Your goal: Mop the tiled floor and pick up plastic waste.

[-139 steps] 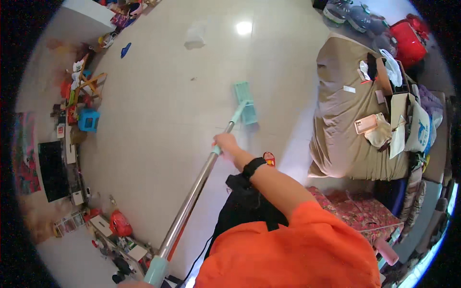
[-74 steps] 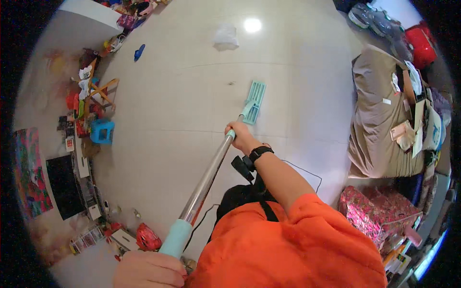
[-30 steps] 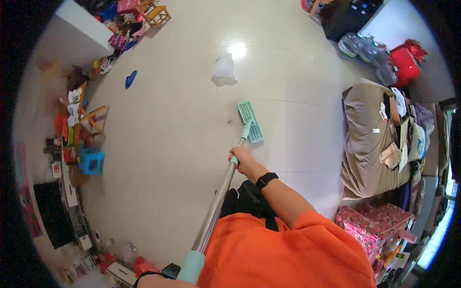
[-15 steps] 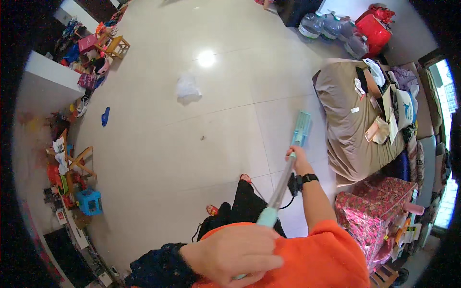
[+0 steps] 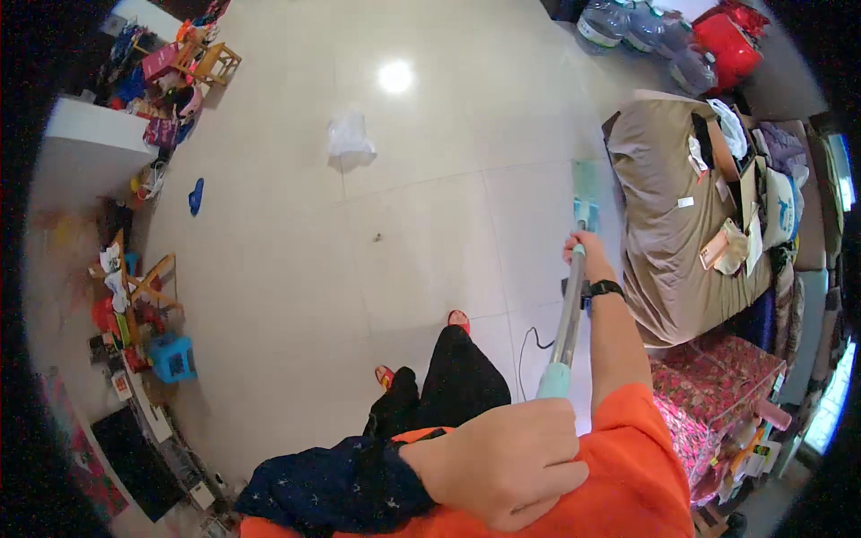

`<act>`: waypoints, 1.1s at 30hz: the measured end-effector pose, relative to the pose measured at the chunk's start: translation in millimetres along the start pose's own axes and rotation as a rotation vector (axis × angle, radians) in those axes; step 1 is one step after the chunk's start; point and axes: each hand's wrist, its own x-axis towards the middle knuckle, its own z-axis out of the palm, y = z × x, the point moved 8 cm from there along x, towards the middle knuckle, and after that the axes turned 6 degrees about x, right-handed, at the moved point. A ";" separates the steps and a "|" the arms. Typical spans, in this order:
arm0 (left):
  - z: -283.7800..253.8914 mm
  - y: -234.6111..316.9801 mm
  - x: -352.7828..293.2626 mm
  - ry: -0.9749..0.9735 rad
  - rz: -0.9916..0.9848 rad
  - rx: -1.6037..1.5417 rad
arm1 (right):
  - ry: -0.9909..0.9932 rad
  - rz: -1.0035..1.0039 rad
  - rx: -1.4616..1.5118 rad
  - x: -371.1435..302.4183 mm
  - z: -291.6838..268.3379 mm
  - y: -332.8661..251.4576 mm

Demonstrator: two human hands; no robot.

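A flat mop with a pale teal head [image 5: 586, 190] and a long silver handle [image 5: 567, 325] reaches away from me on the right. My right hand [image 5: 585, 248], with a dark band at its wrist, is wrapped round the lower handle, close to the mop head. At the bottom, my left hand [image 5: 507, 459], below a dark blue sleeve, is closed in a fist round the handle's teal upper end, mostly hidden by the fist. The mop head lies on the tiled floor [image 5: 430, 242], beside a brown-covered couch [image 5: 650, 251]; its edges are blurred.
On the floor ahead lie a crumpled white plastic bag [image 5: 350, 136] and a small dark speck [image 5: 378, 238]. A blue slipper [image 5: 195, 196], blue stool [image 5: 172, 358] and wooden stool [image 5: 218, 64] line the left. Large water bottles [image 5: 603, 25] and a floral-covered box [image 5: 717, 381] stand right.
The mop head has slid farther away and slightly right, with my right hand following. My left hand has shifted right with the handle's upper end. The view has moved a little.
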 end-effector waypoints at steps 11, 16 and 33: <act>-113.5 73.3 -130.1 0.681 -0.407 0.122 | -0.569 -0.629 -1.087 31.7 154.1 176.6; -101.4 130.8 -220.9 0.061 -0.358 0.000 | -0.787 -0.448 -1.094 -102.3 277.1 255.5; -76.0 246.4 -272.5 1.131 -0.460 0.570 | -1.737 -0.640 -1.892 -259.5 322.9 342.8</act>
